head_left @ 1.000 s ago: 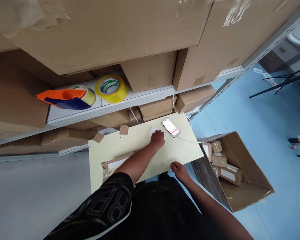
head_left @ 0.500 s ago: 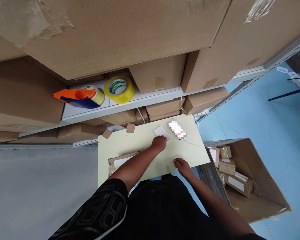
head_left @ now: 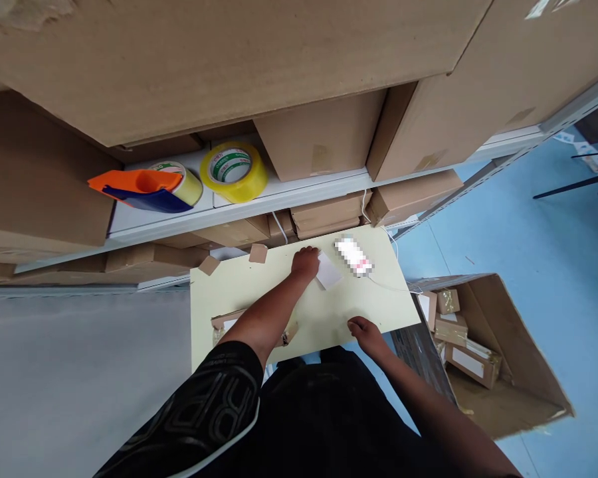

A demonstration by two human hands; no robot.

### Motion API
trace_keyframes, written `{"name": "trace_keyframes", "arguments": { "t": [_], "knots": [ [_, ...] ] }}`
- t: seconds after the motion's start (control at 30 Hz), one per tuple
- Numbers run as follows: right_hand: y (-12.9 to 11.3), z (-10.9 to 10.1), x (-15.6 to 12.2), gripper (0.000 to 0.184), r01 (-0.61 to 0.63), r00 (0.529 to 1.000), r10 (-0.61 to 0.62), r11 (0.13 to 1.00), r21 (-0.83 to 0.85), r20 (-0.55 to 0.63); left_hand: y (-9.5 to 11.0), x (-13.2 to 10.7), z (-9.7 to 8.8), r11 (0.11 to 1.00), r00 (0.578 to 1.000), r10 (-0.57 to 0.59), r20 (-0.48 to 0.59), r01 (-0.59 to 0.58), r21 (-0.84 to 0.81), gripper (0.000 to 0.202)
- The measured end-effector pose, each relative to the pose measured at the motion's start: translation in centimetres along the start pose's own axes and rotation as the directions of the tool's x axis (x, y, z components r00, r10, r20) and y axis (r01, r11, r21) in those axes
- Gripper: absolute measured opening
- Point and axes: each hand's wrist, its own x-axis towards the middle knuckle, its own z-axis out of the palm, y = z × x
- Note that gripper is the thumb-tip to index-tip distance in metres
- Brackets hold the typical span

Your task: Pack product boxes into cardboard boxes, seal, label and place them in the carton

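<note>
On the pale table (head_left: 379, 292), my left hand (head_left: 305, 263) is closed, its fingers bent down at the upper left edge of a white slip of paper (head_left: 330, 272). The hand covers part of that edge. My right hand (head_left: 365, 332) is closed near the front edge of the table, thumb against fingers; whether anything is inside is hidden. A phone with a blurred screen (head_left: 353, 256) lies right of the paper, a white cable running from it. Under my left forearm is a small cardboard box (head_left: 224, 321), partly covered by the arm.
Two cardboard scraps (head_left: 258, 253) lie at the table's back left. On the shelf (head_left: 289, 190) above are a yellow tape roll (head_left: 256, 179) and an orange-blue tape dispenser (head_left: 139, 190). Large cartons overhang the table. A big open carton (head_left: 523, 332) with several small parcels stands at right.
My left hand has moved from the paper's lower edge to its upper left edge. The paper is turned and sits slightly lower. The right hand has hardly moved.
</note>
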Motion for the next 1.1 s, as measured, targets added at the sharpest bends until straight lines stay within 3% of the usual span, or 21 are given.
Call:
{"name": "trace_keyframes", "arguments": {
  "t": [0.17, 0.37, 0.53, 0.63, 0.87, 1.0, 1.1],
  "knots": [
    [0.2, 0.0, 0.4, 0.038, -0.009, 1.000, 0.009, 1.000, -0.021, 0.009, -0.1, -0.6, -0.7, 0.995, 0.997, 0.074, 0.022, -0.075, 0.060, 0.026],
    [-0.2, 0.3, 1.9, 0.035, -0.013, 1.000, 0.014, 1.000, 0.020, -0.009, 0.5, -3.3, -2.7, 0.969, 0.976, 0.216, 0.021, -0.217, 0.115, 0.028],
    [-3.0, 0.5, 4.5, 0.032, 0.017, 0.998, -0.006, 0.985, 0.173, -0.065, 1.7, -5.5, -4.0, 0.899, 0.930, 0.366, 0.040, -0.364, 0.245, 0.029],
    [-5.3, 0.9, 5.9, 0.032, 0.024, 0.995, 0.003, 0.960, 0.279, -0.095, 1.9, -6.1, -4.5, 0.872, 0.913, 0.406, 0.026, -0.396, 0.287, 0.031],
    [-8.9, 1.4, 5.0, 0.048, 0.007, 0.993, 0.056, 0.842, 0.540, -0.100, 3.0, -8.9, -3.9, 0.877, 0.889, 0.457, -0.036, -0.443, 0.187, 0.026],
    [-8.6, 1.1, 4.2, 0.040, -0.003, 0.980, 0.117, 0.816, 0.578, -0.161, 4.3, -11.3, -3.2, 0.819, 0.819, 0.573, -0.018, -0.571, 0.053, 0.030],
    [-7.5, 1.0, 4.2, 0.028, -0.031, 0.959, 0.184, 0.826, 0.562, -0.217, 4.3, -10.8, -2.9, 0.800, 0.800, 0.599, -0.023, -0.599, -0.032, 0.033]
  ]
}}
